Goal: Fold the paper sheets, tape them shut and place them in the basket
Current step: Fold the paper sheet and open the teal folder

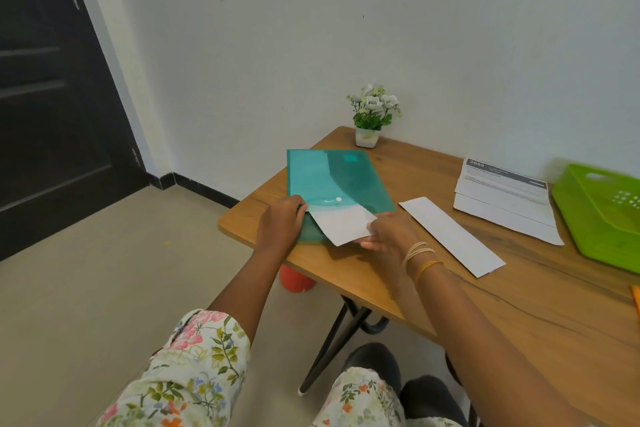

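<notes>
A: Start at the far left. What is your left hand (pixel 282 218) doing?

B: It rests on the near corner of the teal folder (pixel 332 184), which lies flat at the left end of the bench (pixel 519 305). Your fingers are curled over the folder's edge, pinning it rather than gripping it.

A: And next to it?

B: A white sheet (pixel 341 224) sticks out from the folder's mouth, partly inside and partly over the near edge. Your right hand (pixel 388 234) has its fingers pinched on the sheet's right corner.

A: So which step is this?

B: It looks like fetching the next sheet, before any folding. One folded strip (pixel 453 236) lies flat just to the right. I cannot tell if it is taped.

A: Further right?

B: A stack of printed sheets (pixel 505 198), then the green basket (pixel 602 215) at the right edge, part of it cut off by the frame. No tape is in view.

A: What does the next move need?

B: Keep the folder pinned, draw the sheet clear without creasing it, and lay it on bare bench for the fold.
</notes>
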Demonstrator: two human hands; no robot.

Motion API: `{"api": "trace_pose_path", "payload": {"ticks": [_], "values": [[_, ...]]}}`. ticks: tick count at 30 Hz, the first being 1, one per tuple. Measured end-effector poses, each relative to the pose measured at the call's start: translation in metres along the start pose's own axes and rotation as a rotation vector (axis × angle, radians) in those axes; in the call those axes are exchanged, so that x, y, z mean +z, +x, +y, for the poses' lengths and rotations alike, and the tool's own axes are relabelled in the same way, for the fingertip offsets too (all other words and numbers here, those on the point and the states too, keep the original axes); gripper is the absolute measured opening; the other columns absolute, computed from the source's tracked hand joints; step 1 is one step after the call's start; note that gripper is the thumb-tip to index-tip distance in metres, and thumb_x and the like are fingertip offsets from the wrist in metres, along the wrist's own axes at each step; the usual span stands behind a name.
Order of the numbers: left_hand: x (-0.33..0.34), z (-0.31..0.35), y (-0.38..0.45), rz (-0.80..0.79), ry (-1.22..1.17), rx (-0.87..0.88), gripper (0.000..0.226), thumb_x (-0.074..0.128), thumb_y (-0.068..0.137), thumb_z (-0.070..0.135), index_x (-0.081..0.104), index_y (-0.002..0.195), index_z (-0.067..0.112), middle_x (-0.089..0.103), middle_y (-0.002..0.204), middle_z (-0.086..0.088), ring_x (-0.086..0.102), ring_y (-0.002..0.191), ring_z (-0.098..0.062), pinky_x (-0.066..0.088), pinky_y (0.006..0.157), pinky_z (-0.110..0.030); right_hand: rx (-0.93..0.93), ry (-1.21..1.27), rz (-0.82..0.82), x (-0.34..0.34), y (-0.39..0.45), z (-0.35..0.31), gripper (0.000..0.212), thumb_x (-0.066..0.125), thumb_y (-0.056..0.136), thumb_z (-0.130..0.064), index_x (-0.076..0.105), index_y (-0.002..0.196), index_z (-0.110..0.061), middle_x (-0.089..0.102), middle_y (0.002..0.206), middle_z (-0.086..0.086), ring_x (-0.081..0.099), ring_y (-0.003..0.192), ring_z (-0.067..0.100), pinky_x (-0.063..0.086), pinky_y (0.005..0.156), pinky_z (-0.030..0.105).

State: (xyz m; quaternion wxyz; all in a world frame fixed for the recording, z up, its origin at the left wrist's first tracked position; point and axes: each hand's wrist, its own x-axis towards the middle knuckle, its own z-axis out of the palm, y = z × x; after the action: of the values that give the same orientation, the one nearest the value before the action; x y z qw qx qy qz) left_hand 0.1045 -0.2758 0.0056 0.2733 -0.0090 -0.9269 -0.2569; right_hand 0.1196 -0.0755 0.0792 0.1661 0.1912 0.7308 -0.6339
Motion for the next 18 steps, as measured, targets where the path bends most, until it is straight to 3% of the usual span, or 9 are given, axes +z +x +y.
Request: {"api": "trace_pose_path", "payload": {"ticks": [3,6,9,12,18], "values": [[0.001,0.0,0.0,-0.009,0.003,-0.006,0.017,0.056,0.095,0.021,0.067,0.092,0.009,0.067,0.088,-0.007,0.059,0.077,-0.019,0.051,0.065,-0.035,0.001,-0.048,0.023,-0.026,-0.01,-0.003,0.044,0.053,0.089,0.006,0.043,0.131,-0.003,0.056,0.088,0.009,0.067,0.072,0.026,0.057,0.048,0.027],[0.002,0.0,0.0,-0.013,0.011,-0.013,0.015,0.057,0.094,0.021,0.067,0.093,0.009,0.067,0.089,-0.007,0.058,0.077,-0.019,0.049,0.064,-0.033,0.017,-0.039,0.073,-0.053,-0.017,0.003,0.034,0.054,0.087,0.005,0.048,0.12,-0.003,0.061,0.099,0.017,0.069,0.078,0.03,0.058,0.055,0.031],[0.002,0.0,0.002,-0.039,0.009,-0.036,0.016,0.058,0.094,0.022,0.068,0.098,0.009,0.067,0.094,-0.009,0.059,0.083,-0.022,0.05,0.068,-0.037,0.005,0.062,0.123,-0.075,-0.022,0.01,0.027,0.049,0.085,0.002,0.046,0.11,-0.006,0.062,0.082,0.016,0.065,0.062,0.024,0.057,0.052,0.031],[0.002,-0.001,0.003,-0.054,0.02,-0.029,0.017,0.059,0.093,0.023,0.068,0.099,0.01,0.068,0.095,-0.01,0.06,0.084,-0.024,0.05,0.068,-0.038,-0.044,0.151,0.175,-0.092,-0.027,0.015,0.025,0.045,0.084,-0.003,0.048,0.109,-0.004,0.055,0.074,0.012,0.056,0.057,0.019,0.048,0.05,0.028],[0.002,-0.001,0.002,-0.085,0.058,-0.036,0.017,0.059,0.093,0.025,0.067,0.096,0.011,0.067,0.093,-0.01,0.059,0.083,-0.026,0.046,0.064,-0.035,-0.133,0.175,0.272,-0.109,-0.047,0.013,0.012,0.042,0.079,-0.001,0.053,0.076,-0.006,0.056,0.06,0.011,0.051,0.05,0.018,0.041,0.049,0.022]]}}
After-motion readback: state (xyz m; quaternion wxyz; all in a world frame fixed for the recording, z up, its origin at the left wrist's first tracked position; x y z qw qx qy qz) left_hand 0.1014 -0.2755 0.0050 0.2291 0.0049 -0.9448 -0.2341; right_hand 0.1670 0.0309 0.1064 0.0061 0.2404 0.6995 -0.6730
